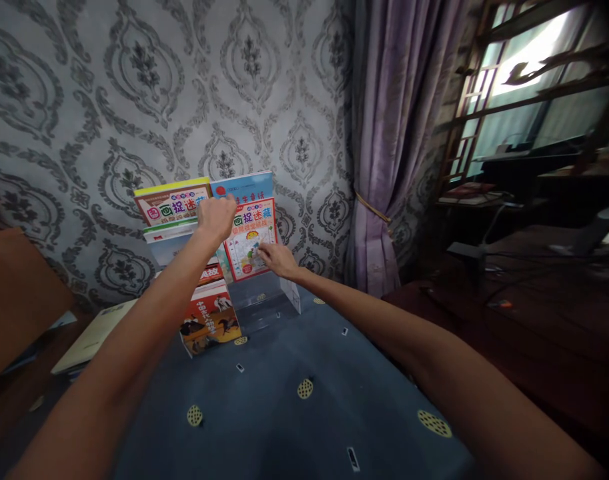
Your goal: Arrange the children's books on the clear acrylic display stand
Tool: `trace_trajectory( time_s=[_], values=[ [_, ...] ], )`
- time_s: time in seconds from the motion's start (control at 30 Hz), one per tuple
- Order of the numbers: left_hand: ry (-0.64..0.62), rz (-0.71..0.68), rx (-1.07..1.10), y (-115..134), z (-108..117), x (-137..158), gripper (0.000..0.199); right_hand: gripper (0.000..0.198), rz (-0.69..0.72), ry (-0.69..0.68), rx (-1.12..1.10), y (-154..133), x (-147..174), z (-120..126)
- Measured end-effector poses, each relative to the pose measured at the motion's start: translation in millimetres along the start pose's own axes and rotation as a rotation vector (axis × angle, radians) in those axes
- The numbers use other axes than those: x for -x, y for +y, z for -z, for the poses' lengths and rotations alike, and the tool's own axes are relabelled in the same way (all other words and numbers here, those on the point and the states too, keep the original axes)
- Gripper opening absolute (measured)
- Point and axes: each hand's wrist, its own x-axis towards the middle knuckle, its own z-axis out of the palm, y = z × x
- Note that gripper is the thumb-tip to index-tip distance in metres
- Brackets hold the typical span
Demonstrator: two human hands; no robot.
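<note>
A red-bordered picture book (247, 248) stands tilted back on the right side of a clear tiered rack (257, 310). My left hand (217, 217) is closed at its upper left corner; the fingertips are hidden. My right hand (279, 260) is closed at the lower right edge of the same book, with thumb and finger pressed together. Behind it rises a blue book (257, 181). To the left, the rack bears a yellow-topped book (171, 200), a pale blue book (169, 247) partly covered by my left forearm, and a red-orange book (211, 319) on the lowest tier.
The rack stands on a dark blue patterned tablecloth (284, 413) against a wallpapered wall (304, 120). A brown box (21, 293) and a pale book or folder (89, 337) lie at the left. On the right are a purple curtain (394, 133) and a dim, cluttered desk (529, 260).
</note>
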Motion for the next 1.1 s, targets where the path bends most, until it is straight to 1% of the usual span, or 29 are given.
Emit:
trace_trajectory(
  time_s=[0.1, 0.2, 0.43, 0.7, 0.9, 1.1],
  values=[
    [0.067, -0.018, -0.143, -1.9, -1.2, 0.9, 0.042, 0.028, 0.005, -0.035, 0.051, 0.3, 0.0, -1.0],
    [0.052, -0.047, -0.167, -3.0, -1.4, 1.8, 0.040, 0.028, 0.015, -0.057, 0.095, 0.7, -2.1, -0.4],
    [0.060, -0.010, -0.135, -8.7, 3.6, 1.0, 0.035, 0.022, 0.108, -0.068, 0.141, -13.4, -4.2, 1.5],
    [0.105, -0.001, -0.029, -24.0, 12.0, 5.0, 0.032, 0.025, 0.219, -0.022, 0.070, -35.6, -12.2, 7.4],
    [0.134, -0.016, 0.019, -31.9, 10.8, 12.5, 0.031, 0.034, 0.214, 0.012, -0.042, -38.4, -11.9, 8.2],
    [0.139, -0.013, 0.064, -38.8, 11.5, 22.3, 0.029, 0.034, 0.230, 0.018, -0.097, -39.2, -9.7, 9.0]
  ],
)
